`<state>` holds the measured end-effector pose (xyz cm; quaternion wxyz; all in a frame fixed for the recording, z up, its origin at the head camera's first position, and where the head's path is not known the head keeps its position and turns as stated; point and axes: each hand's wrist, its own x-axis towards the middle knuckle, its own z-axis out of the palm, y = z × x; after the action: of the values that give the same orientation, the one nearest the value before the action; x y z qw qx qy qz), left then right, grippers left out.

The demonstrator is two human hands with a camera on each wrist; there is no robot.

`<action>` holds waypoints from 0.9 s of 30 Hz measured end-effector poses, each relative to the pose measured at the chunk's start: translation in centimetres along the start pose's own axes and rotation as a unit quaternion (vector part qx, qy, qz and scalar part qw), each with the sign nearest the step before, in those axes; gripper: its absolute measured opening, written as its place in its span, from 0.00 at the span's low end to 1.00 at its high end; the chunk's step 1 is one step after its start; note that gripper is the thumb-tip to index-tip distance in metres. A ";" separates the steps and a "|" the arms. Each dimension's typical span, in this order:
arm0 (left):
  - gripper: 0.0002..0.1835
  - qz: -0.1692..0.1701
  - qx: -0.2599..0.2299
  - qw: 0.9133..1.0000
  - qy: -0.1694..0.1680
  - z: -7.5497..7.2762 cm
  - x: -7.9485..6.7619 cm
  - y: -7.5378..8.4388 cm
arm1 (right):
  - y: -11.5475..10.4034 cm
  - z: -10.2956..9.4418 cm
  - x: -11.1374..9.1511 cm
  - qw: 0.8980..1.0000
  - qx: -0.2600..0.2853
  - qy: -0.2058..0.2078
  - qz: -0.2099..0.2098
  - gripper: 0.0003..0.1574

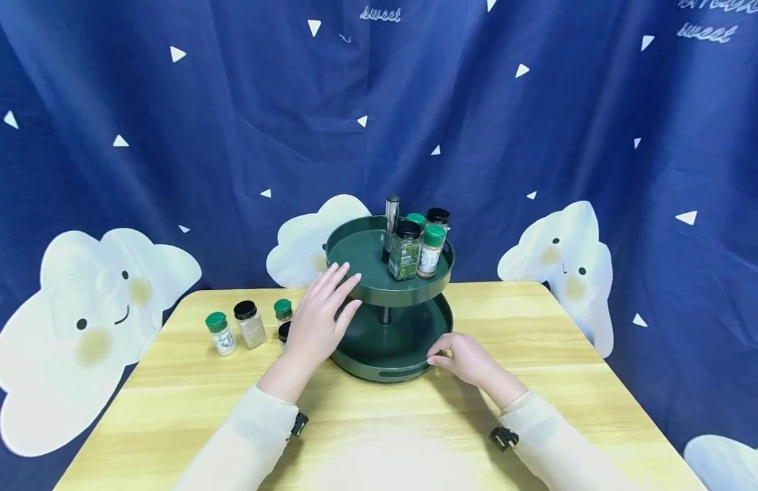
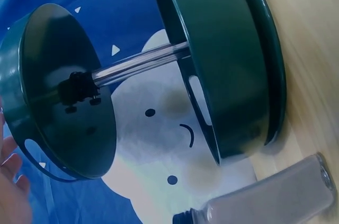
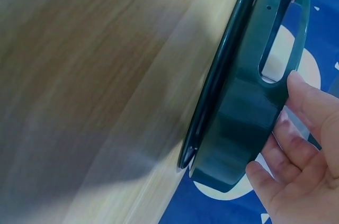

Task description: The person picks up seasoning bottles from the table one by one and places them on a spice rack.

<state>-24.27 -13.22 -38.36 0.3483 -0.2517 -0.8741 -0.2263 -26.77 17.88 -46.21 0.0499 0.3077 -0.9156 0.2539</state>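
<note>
A dark green two-tier round spice rack [image 1: 379, 372] stands on the table, with a chrome post [image 1: 392, 221] rising through its upper tray. My left hand [image 1: 320, 317] is at the upper tray's left front side, fingers straight and spread; whether they touch the rim is unclear. At the lower tray's front right rim, my right hand [image 1: 467, 358] pinches the edge between thumb and fingers, beside a handle slot [image 3: 273, 60]. Several spice jars sit on the upper tray's right side, among them a black-lidded jar of green flakes [image 1: 405, 256] and a green-lidded shaker [image 1: 431, 252].
Left of the rack, a green-lidded shaker [image 1: 222, 334], a clear black-lidded jar [image 1: 251, 326] and another green-lidded jar [image 1: 283, 310] stand on the wooden table [image 1: 379, 436]. A further black-lidded jar [image 1: 284, 333] is partly hidden by my left hand. Behind hangs a blue curtain [image 1: 243, 123].
</note>
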 end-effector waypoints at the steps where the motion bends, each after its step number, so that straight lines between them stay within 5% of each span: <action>1: 0.26 0.000 0.002 1.000 0.001 0.0 -0.2 -0.1 | 0.0 0.0 0.0 1.000 0.000 -0.002 0.001 0.04; 11: 0.24 0.013 -0.005 0.999 0.036 -0.4 -1.4 -1.2 | 0.1 0.2 0.0 1.000 0.006 -0.002 0.006 0.04; 27: 0.19 -0.001 0.018 0.999 0.045 -0.7 -3.2 -3.2 | -0.1 0.0 0.1 1.000 0.013 -0.008 0.012 0.02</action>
<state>-23.84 -17.03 -40.94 0.3917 -0.2341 -0.8617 -0.2220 -26.79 17.79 -46.13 0.0352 0.2994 -0.9164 0.2633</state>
